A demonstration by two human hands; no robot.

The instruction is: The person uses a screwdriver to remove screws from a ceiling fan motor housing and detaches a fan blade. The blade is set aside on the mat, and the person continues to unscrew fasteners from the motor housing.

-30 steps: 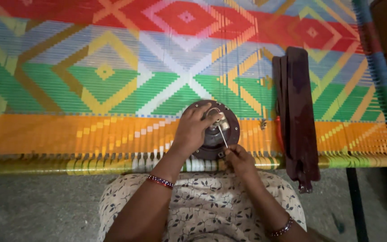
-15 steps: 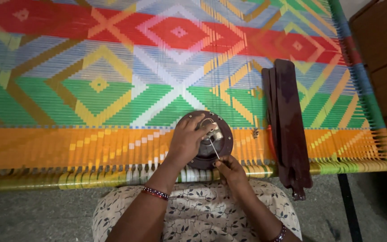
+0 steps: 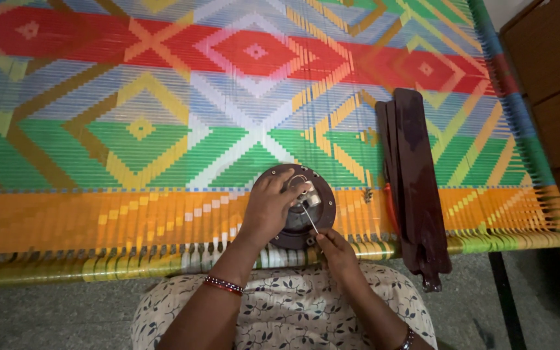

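Looking down, I see nearest a lap in floral cloth (image 3: 293, 311) and two forearms, the left one wearing a beaded bracelet (image 3: 223, 284). My right hand (image 3: 337, 251) is closed in a pinch on a thin metal tool (image 3: 309, 219), whose tip slants up toward the hub of a round dark fan motor (image 3: 296, 206). My left hand (image 3: 268, 209) lies over the motor's left half, fingers curled against the small pale part (image 3: 307, 194) at its centre. The motor rests on the orange band near the front edge of a woven cot (image 3: 131, 129), patterned in red, green, blue and yellow diamonds. Just right of the motor, a stack of dark brown fan blades (image 3: 413, 181) lies on the weave, its lower end overhanging the cot's edge. Farther right stands a wooden cabinet (image 3: 552, 71).
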